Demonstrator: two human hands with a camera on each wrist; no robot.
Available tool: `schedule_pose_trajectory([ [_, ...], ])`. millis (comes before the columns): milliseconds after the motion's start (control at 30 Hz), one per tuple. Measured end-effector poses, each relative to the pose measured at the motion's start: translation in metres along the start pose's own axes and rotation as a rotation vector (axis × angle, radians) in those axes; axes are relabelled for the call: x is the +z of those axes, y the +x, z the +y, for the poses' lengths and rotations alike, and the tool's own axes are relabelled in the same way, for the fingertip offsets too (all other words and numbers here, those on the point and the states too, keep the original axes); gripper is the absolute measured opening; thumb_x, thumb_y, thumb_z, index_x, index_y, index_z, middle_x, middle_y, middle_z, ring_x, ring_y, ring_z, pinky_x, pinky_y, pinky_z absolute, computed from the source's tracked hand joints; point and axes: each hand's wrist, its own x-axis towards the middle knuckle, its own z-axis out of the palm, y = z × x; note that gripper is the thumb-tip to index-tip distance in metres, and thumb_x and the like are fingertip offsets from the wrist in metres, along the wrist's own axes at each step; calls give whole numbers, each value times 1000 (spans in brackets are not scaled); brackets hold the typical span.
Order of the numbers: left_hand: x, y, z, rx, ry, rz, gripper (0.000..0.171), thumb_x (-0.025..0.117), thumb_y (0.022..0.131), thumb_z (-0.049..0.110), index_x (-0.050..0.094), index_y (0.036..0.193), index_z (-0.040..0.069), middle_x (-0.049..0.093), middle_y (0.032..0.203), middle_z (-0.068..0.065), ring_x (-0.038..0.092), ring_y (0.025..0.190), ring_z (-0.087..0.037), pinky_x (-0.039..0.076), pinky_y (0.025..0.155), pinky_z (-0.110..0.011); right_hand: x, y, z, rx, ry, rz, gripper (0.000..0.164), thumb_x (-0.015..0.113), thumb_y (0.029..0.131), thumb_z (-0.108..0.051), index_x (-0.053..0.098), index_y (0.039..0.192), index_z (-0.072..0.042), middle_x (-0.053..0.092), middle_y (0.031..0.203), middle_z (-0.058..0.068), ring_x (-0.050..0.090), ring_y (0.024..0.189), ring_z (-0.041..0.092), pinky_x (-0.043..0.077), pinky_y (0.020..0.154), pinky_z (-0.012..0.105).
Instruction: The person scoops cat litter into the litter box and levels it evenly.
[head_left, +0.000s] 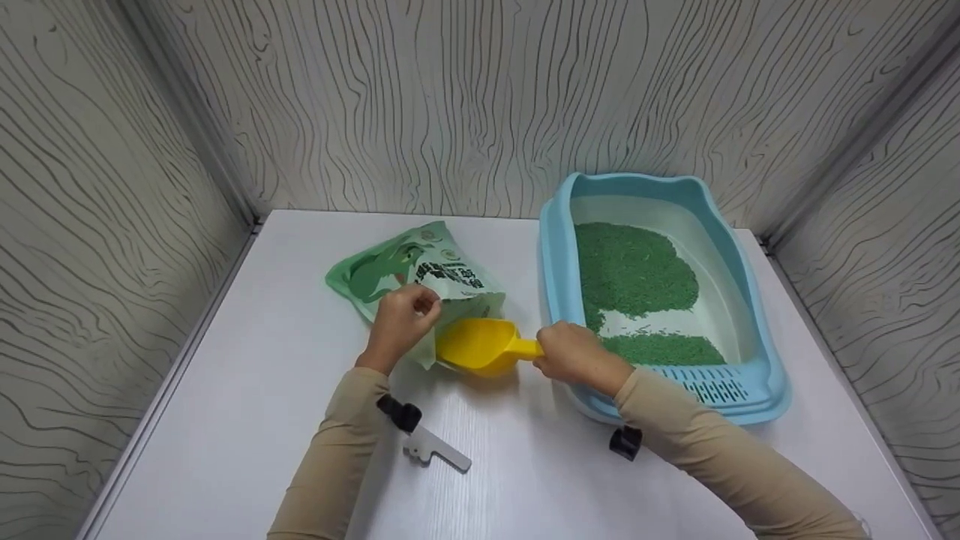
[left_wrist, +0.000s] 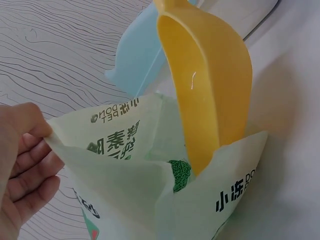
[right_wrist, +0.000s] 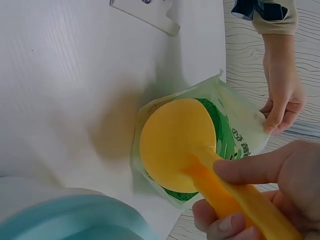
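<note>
A green bag of cat litter (head_left: 450, 270) lies on the white table with its mouth toward the right and front. My left hand (head_left: 405, 319) pinches the edge of the bag's opening and holds it spread. In my right hand (head_left: 574, 351) is the handle of a yellow scoop (head_left: 480, 346), gripped between thumb and fingers. The scoop's front end reaches into the bag's mouth. Green litter pellets (left_wrist: 180, 174) show inside the bag, beside the scoop. The scoop's tip is hidden by the bag's wall.
A light blue litter box (head_left: 553, 262) stands at the right, close to my right hand, with green pellets (head_left: 637, 270) spread across part of its floor. Patterned walls (head_left: 420, 105) enclose the table at the back and sides. Camera mounts sit at both wrists.
</note>
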Motion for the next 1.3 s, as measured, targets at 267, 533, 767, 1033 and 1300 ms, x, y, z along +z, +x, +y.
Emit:
schedule_pose_trajectory([
  [267,0,0,-1,-1,9,9,4,66,81,2,69,79,1,70,73,-12,67,64,-18,58,61,-29,-3,3,-10,1,31,-9,15,69,81,-12,63,77,1,60,69,12,45,60,20,44,57,35],
  [533,-1,-1,0,-14,7,6,4,66,81,2,68,78,2,70,73,-11,67,65,-18,57,61,-27,-2,13,-27,42,47,-54,17,70,83,-13,65,82,3,62,71,11,47,61,19,48,60,35],
  [767,-2,-2,1,-16,31,6,5,66,83,3,68,79,2,70,73,-11,67,65,-18,57,62,-28,-6,26,-44,54,36,-74,19,66,82,-10,52,70,-5,44,63,5,44,60,20,35,54,32],
  [1033,0,-2,3,-28,25,-10,5,66,82,3,69,79,2,70,74,-11,67,66,-18,58,62,-28,7,39,-61,123,90,-81,12,63,83,-9,55,75,-6,44,65,3,45,62,19,39,56,30],
  [1300,3,-2,4,-12,15,-6,4,67,82,2,69,78,1,71,75,-12,67,66,-19,58,62,-28,14,49,-77,163,85,-78,11,64,87,-15,63,92,-4,54,72,5,50,67,19,54,68,33],
])
